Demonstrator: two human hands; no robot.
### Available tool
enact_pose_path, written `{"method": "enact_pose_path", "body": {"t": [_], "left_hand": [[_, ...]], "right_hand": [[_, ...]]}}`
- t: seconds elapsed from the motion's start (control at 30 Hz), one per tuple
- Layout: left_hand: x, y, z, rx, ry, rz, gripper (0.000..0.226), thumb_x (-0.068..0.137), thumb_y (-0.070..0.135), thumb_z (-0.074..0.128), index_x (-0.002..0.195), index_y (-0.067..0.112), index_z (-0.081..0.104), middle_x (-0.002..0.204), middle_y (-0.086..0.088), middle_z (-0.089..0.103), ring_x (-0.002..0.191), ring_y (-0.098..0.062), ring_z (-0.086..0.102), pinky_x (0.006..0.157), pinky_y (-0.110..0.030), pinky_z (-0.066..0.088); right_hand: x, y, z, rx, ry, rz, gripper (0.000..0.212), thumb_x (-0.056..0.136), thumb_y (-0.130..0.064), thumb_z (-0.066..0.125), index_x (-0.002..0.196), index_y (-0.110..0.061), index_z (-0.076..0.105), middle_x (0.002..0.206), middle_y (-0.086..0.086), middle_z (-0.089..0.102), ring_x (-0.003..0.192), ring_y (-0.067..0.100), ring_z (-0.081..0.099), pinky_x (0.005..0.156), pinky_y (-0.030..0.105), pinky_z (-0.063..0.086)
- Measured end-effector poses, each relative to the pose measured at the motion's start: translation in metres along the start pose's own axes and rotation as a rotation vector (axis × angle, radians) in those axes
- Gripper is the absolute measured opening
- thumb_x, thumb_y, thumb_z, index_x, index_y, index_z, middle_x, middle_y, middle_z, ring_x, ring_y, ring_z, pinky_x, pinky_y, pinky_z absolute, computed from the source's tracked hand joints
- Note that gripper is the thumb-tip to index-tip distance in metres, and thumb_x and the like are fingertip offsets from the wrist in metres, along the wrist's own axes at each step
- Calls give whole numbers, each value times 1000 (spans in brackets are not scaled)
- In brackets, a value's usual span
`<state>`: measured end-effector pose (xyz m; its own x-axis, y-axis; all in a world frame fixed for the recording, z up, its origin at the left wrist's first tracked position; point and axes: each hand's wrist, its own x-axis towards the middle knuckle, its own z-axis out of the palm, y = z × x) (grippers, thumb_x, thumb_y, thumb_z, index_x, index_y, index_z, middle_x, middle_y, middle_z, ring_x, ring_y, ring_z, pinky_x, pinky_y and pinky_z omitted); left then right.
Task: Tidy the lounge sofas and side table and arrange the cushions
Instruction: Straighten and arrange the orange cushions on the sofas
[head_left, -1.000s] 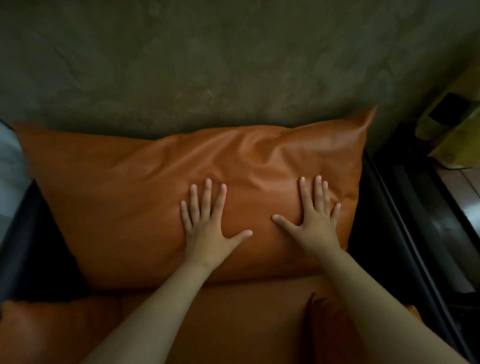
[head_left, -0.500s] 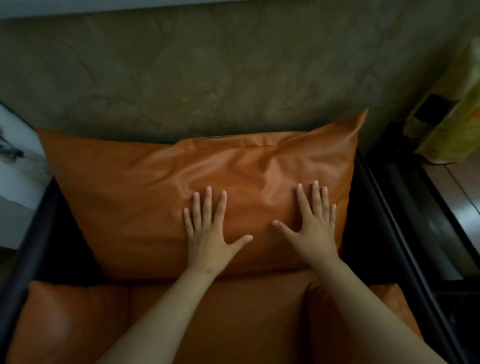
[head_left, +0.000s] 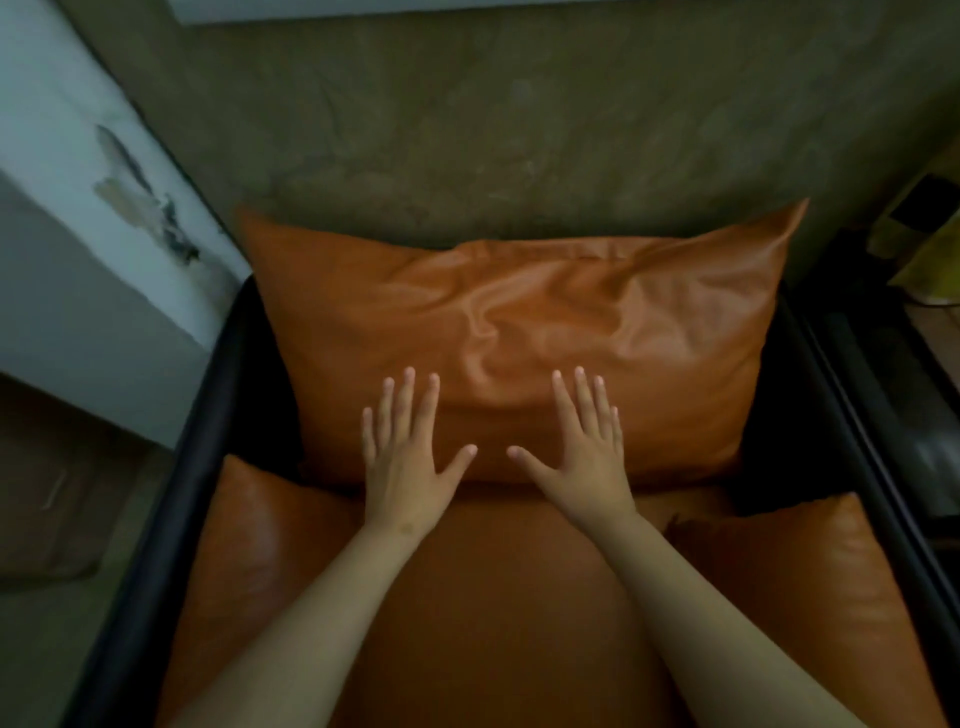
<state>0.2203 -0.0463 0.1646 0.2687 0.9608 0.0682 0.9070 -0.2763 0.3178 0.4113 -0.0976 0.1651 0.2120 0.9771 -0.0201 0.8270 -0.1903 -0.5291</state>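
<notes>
A large orange leather back cushion (head_left: 524, 322) leans upright against the wall at the rear of a black-framed armchair. My left hand (head_left: 405, 457) and my right hand (head_left: 587, 457) lie flat and side by side on its lower edge, fingers spread, holding nothing. Below them is the orange seat cushion (head_left: 498, 597). An orange side cushion (head_left: 244, 561) lines the left arm and another side cushion (head_left: 810, 587) lines the right arm.
The chair's black frame (head_left: 171, 519) runs down both sides. A grey-green wall (head_left: 519, 119) rises behind it. A pale blue wall panel with peeling paint (head_left: 78, 234) stands at the left. A yellow object (head_left: 930, 244) and dark furniture sit at the right.
The view has pulled back and shifted, so the whole chair shows. Both hands slid down and toward the cushion's middle, closer together; fresh creases show above them.
</notes>
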Motion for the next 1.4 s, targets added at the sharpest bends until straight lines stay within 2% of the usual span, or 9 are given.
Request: {"method": "enact_pose_path", "body": {"t": [0.13, 0.27, 0.47, 0.6, 0.7, 0.77, 0.97, 1.23, 1.4], "left_hand": [[-48, -63, -20, 12, 16, -75, 84, 87, 62, 45, 154, 25, 10, 163, 0, 5, 149, -17, -5, 119, -42, -3], [-100, -123, -41, -3, 6, -175, 83, 90, 61, 46, 154, 23, 9, 162, 1, 3, 149, -17, -5, 119, -40, -4], [-177, -186, -51, -259, -93, -408, 92, 88, 53, 58, 155, 21, 3, 163, 5, -3, 149, -17, 2, 119, -39, 14], [-205, -208, -42, -435, -195, -592, 95, 88, 53, 58, 155, 22, -2, 163, 3, -2, 149, -20, 7, 117, -41, 20], [-207, -211, -38, -504, -181, -583, 93, 87, 53, 58, 155, 21, 3, 162, 0, 6, 148, -20, 10, 118, -41, 19], [-204, -213, -34, -530, -156, -582, 92, 85, 54, 61, 154, 22, 9, 162, -1, 10, 148, -20, 10, 118, -44, 20], [-204, -214, -26, -570, -138, -584, 88, 81, 56, 65, 152, 30, 20, 162, 2, 11, 146, -21, 18, 116, -44, 26], [-196, -216, -19, -604, -104, -584, 87, 76, 65, 62, 149, 33, 26, 153, -1, 35, 138, -21, 37, 110, -47, 38], [-157, -224, -18, -601, -96, -573, 93, 68, 77, 51, 146, 33, 30, 144, -4, 48, 128, -24, 50, 103, -47, 45]], "right_hand": [[-32, -54, 43, 81, -69, -15, 92, 85, -70, 45, 154, -33, -3, 161, -8, -15, 145, 11, -24, 118, 34, -10], [-67, -111, 91, 154, -159, -10, 94, 82, -75, 39, 154, -33, -2, 161, -10, -12, 145, 9, -23, 119, 36, -6], [-136, -179, 155, 295, -348, 100, 112, 62, -87, 25, 154, -29, 0, 162, -10, -6, 143, 4, -19, 121, 39, -1], [-170, -201, 181, 374, -455, 213, 118, 61, -93, 32, 154, -29, -2, 163, -6, -6, 148, 11, -13, 121, 37, -1], [-186, -211, 192, 438, -499, 304, 95, 83, -71, 48, 154, -32, -1, 163, -5, -5, 149, 15, -10, 121, 39, 3], [-192, -216, 197, 463, -509, 365, 90, 87, -64, 50, 153, -33, -2, 163, -1, -4, 149, 18, -6, 121, 42, 7], [-194, -222, 206, 567, -485, 488, 84, 89, -63, 47, 152, -38, -4, 162, 9, 6, 148, 25, 12, 119, 43, 19], [-188, -220, 211, 482, -431, 456, 81, 91, -61, 45, 153, -38, -2, 162, 2, 17, 142, 23, 32, 112, 34, 30], [-150, -233, 221, 431, -412, 448, 78, 94, -61, 38, 153, -33, -5, 160, 13, 19, 143, 31, 28, 114, 40, 27]]}}
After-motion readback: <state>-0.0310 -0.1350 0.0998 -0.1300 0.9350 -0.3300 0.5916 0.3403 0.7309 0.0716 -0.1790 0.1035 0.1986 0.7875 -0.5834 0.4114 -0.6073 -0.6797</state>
